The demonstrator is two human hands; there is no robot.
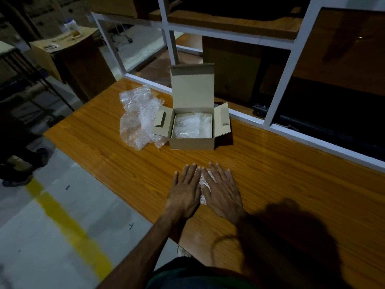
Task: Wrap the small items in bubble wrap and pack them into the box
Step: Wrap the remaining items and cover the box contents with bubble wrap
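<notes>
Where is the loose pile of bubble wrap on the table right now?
In the head view the loose bubble wrap lies on the wooden table, touching the left side flap of the open cardboard box, well beyond both hands.

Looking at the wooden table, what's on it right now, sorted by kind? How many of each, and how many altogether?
Open brown cardboard box: 1
Clear bubble wrap pieces: 3 (loose crumpled heap left of the box, wrapped bundle inside the box, piece pressed flat under both hands)
Bare hands: 2 (left hand, right hand)
Total: 6
</notes>
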